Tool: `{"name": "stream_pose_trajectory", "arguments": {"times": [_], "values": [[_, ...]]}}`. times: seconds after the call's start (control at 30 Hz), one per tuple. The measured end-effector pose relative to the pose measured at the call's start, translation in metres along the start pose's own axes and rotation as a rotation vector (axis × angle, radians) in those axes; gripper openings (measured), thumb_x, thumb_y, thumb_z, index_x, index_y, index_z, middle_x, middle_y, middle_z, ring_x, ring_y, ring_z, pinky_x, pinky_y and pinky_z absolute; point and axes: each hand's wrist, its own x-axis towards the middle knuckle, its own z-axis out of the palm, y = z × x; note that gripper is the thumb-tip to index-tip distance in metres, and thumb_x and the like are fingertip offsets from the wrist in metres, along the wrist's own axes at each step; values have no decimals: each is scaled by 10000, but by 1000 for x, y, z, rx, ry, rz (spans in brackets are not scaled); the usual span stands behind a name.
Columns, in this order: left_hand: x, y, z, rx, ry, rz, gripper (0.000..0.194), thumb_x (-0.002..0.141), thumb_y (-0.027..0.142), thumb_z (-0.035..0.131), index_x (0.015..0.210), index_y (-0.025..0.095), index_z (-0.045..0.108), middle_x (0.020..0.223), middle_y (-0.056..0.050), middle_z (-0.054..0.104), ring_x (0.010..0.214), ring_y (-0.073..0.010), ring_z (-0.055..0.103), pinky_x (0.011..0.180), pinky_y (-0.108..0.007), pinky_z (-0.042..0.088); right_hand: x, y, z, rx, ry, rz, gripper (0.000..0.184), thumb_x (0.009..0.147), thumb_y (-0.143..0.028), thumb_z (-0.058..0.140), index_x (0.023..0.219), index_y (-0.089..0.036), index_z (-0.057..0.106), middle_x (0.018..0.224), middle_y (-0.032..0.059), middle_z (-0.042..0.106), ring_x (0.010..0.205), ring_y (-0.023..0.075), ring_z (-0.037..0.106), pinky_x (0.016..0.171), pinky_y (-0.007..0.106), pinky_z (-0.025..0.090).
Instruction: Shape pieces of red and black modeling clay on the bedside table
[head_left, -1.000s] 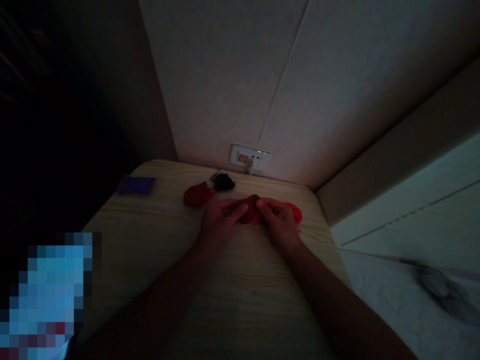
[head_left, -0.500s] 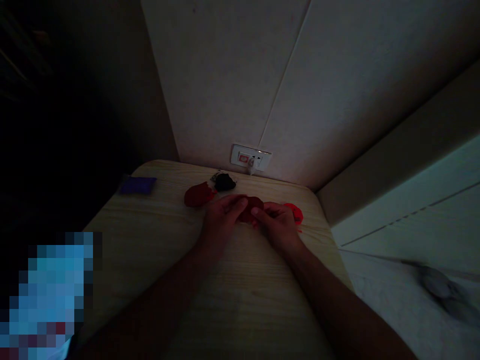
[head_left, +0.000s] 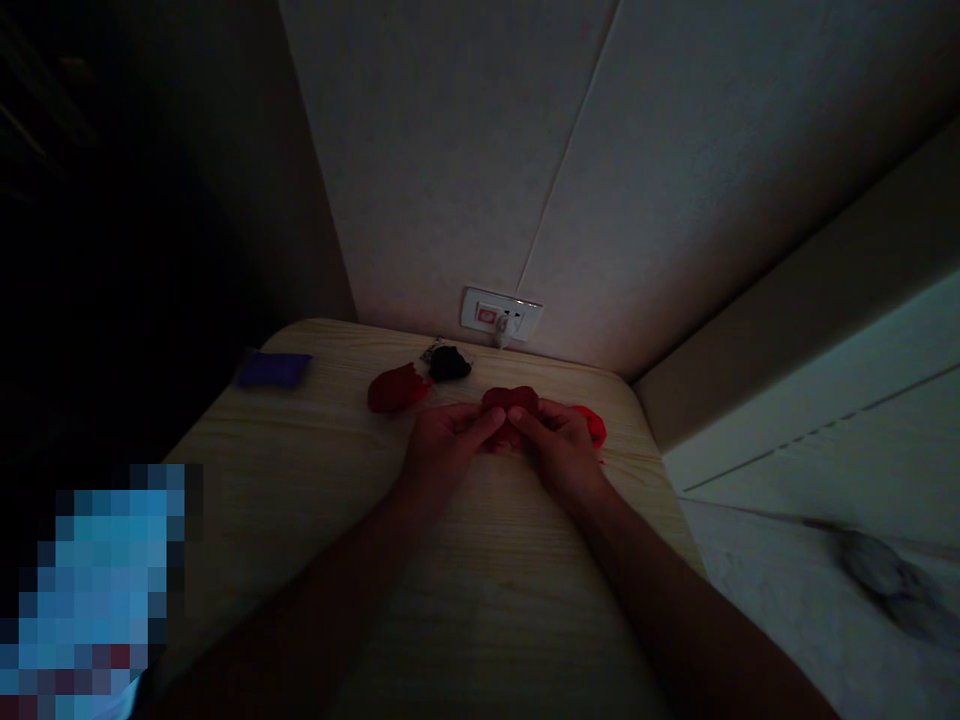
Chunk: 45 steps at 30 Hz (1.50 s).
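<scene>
Between my hands is a flattened piece of dark red modelling clay (head_left: pixel 510 398), its top edge bulging up in two rounded lobes. My left hand (head_left: pixel 444 445) pinches its left side, thumb in front and fingers behind. On the other side my right hand (head_left: pixel 561 445) pinches it the same way, the two thumb tips almost meeting. A larger dark red lump (head_left: pixel 395 389) lies just beyond my left hand. Behind it sits a black lump (head_left: pixel 449 364) on a clear wrapper. Partly hidden by my right hand is a bright red round thing (head_left: pixel 591 427).
All this lies on a pale wooden tabletop (head_left: pixel 480 560). A purple packet (head_left: pixel 274 370) is near the far left edge. A wall socket (head_left: pixel 501 314) with a plug in it is just behind the table. A blurred-out bright blue patch (head_left: pixel 105 580) fills the lower left.
The dark red clay has been turned and reshaped between my fingers; its top now shows two lobes. My thumbs have come closer together. The other things on the table stay put.
</scene>
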Motion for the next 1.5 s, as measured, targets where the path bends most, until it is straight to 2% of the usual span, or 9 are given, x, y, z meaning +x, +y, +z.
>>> {"name": "stream_pose_trajectory", "arguments": {"times": [0.27, 0.5, 0.63, 0.8, 0.97, 1.07, 1.2, 1.33, 1.5], "values": [[1, 0, -1, -75, 89, -33, 311, 640, 385, 901, 772, 129, 784, 742, -86, 780, 629, -217, 733, 668, -364, 618, 2, 0, -1, -2, 62, 28, 257, 752, -424, 850, 702, -191, 756, 603, 3, 680, 506, 121, 533, 509, 253, 400], [1, 0, 1, -84, 6, -36, 343, 694, 359, 871, 941, 131, 802, 869, -94, 797, 740, -195, 738, 767, -333, 596, 2, 3, -2, -50, 19, -11, 248, 796, -435, 819, 735, -201, 763, 623, 6, 692, 543, 137, 577, 553, 270, 447], [-1, 2, 0, -8, 15, 20, 244, 718, 305, 842, 892, 137, 813, 745, -62, 771, 652, -167, 695, 686, -291, 563, 0, -1, 0, -44, -58, 6, 228, 755, -410, 859, 810, -206, 773, 670, 3, 720, 580, 134, 613, 577, 257, 473], [-1, 4, 2, 38, 26, 68, 161, 724, 303, 821, 749, 150, 779, 654, -30, 720, 591, -143, 636, 627, -269, 521, 1, -1, -3, -63, -66, 26, 214, 727, -373, 884, 733, -193, 768, 653, 8, 723, 584, 132, 614, 581, 253, 464], [1, 1, 0, 35, 59, 69, 227, 716, 307, 828, 865, 138, 791, 720, -45, 741, 629, -146, 642, 633, -260, 500, 1, 0, -3, -23, -67, 27, 198, 797, -391, 830, 784, -197, 794, 668, 17, 732, 597, 134, 621, 595, 253, 480], [2, 0, -1, 29, 97, 48, 274, 705, 311, 841, 906, 131, 793, 732, -49, 746, 632, -141, 641, 621, -249, 486, 1, 0, -3, -34, -52, 23, 199, 832, -386, 799, 795, -191, 803, 670, 26, 732, 579, 130, 609, 565, 243, 470], [2, 0, -1, -32, 48, 26, 333, 717, 353, 846, 965, 140, 787, 799, -60, 769, 664, -151, 671, 640, -259, 519, 2, 0, -3, -56, -33, 19, 234, 824, -395, 804, 743, -176, 794, 665, 40, 730, 550, 128, 588, 554, 251, 469], [2, -2, -3, 22, 63, 31, 296, 730, 372, 841, 896, 131, 800, 777, -66, 773, 654, -150, 681, 653, -262, 544, 2, 0, -2, -7, -13, 17, 243, 832, -425, 792, 787, -186, 795, 680, 32, 726, 545, 125, 584, 555, 250, 481], [3, -3, -5, 4, 71, -3, 295, 713, 372, 854, 862, 122, 801, 756, -69, 773, 612, -144, 675, 593, -253, 554, 3, 4, -5, -91, 57, -40, 245, 832, -411, 794, 749, -181, 789, 611, 18, 693, 531, 123, 567, 518, 239, 428]]}}
